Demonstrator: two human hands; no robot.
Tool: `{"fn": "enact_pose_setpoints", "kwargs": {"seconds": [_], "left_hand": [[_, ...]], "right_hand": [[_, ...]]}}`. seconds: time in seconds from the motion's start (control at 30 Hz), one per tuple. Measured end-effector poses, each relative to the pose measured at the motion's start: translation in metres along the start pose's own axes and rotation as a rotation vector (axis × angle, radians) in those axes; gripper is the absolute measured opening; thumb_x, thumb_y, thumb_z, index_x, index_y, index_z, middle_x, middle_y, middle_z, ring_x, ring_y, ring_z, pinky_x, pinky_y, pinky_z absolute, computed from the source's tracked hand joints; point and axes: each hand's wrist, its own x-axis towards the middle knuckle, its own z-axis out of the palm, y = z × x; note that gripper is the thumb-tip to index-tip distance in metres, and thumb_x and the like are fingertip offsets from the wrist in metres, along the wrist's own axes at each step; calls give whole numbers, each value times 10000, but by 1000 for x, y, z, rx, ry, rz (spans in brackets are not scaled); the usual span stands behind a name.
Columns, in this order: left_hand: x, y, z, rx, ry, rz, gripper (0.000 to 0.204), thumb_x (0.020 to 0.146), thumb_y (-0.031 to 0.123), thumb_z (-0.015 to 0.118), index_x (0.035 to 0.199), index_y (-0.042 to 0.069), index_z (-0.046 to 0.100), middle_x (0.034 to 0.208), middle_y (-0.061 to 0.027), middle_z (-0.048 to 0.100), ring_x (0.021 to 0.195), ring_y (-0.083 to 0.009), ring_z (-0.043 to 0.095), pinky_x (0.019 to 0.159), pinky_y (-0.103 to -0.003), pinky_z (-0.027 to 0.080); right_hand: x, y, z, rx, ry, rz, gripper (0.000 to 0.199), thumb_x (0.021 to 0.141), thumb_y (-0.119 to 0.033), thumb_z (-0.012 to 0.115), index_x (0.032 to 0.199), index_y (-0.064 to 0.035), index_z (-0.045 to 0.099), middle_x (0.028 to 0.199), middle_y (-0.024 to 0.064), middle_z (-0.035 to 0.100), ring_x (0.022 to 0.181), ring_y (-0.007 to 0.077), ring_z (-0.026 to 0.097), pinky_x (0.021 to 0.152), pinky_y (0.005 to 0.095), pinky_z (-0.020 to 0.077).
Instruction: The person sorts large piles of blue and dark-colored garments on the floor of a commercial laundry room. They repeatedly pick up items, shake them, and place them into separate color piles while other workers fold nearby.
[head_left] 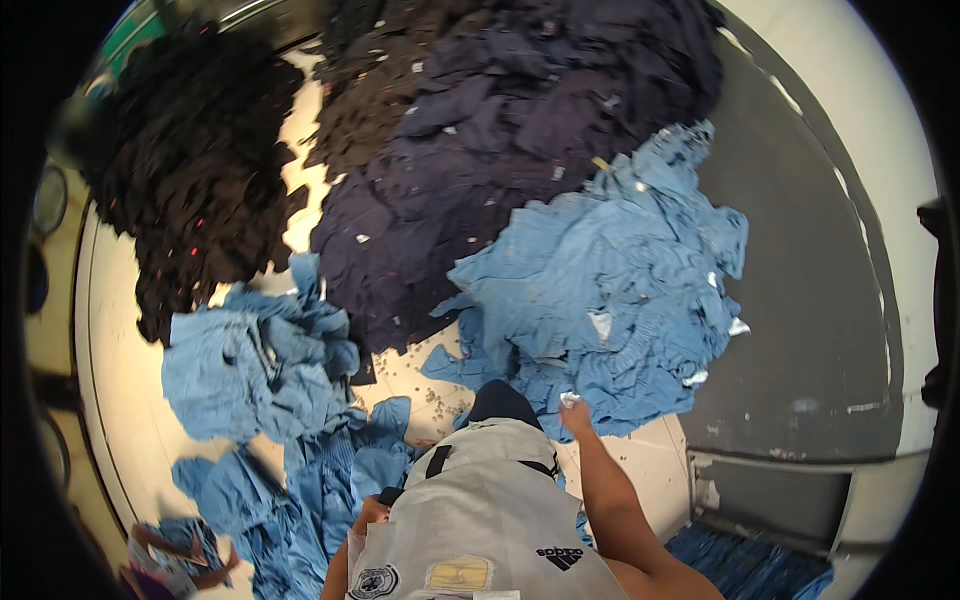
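My right arm reaches forward, and my right hand [574, 416] is closed around a small crumpled white piece [569, 399], perhaps a tag or paper. It is at the near edge of a heap of light blue garments [590, 290], which have white tags here and there. Close to my body on the left is my left hand [373, 512], mostly hidden by my grey shirt. Its fingers look curled beside a small dark object [390, 495] whose kind I cannot make out.
Large dark navy [440, 200] and blackish [200, 170] cloth heaps lie ahead. More blue garments [260, 370] are at left. Small bits [435, 400] litter the pale floor. A grey panel [790, 290] stands at right. Another person's arms [190, 560] show at lower left.
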Motion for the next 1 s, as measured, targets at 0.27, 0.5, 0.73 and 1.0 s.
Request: {"fn": "enact_pose_setpoints", "kwargs": {"seconds": [0.27, 0.5, 0.73, 1.0], "left_hand": [[185, -95, -158, -877, 198, -1242, 231, 854, 259, 574, 889, 36, 619, 789, -182, 642, 768, -295, 660, 611, -448, 511], [505, -81, -291, -822, 439, -710, 446, 844, 179, 635, 1236, -23, 569, 858, -144, 677, 723, -198, 649, 691, -325, 519], [672, -20, -327, -230, 378, -929, 1287, 619, 633, 801, 1494, -42, 140, 1507, -374, 138, 1382, -521, 231, 1103, -567, 280], [659, -22, -331, -180, 445, -775, 1263, 559, 683, 805, 1438, -38, 254, 1445, -325, 260, 1358, -470, 278, 1114, -535, 271]], "right_hand": [[217, -60, -219, 765, 488, 174, 660, 796, -218, 745, 1348, -31, 434, 996, 162, 642, 808, 204, 631, 627, 347, 503], [190, -71, -187, -664, 351, 421, 1042, 684, -390, 816, 1454, -9, 227, 1291, 245, 444, 1107, 399, 520, 937, 477, 484], [163, -53, -234, -599, 199, 355, 779, 744, -200, 735, 1395, -26, 344, 1324, 286, 396, 1136, 454, 509, 879, 500, 516], [35, -39, -242, 700, 324, 545, 558, 855, -13, 538, 1388, 7, 376, 1447, 184, 366, 1133, 322, 548, 613, 373, 608]]}}
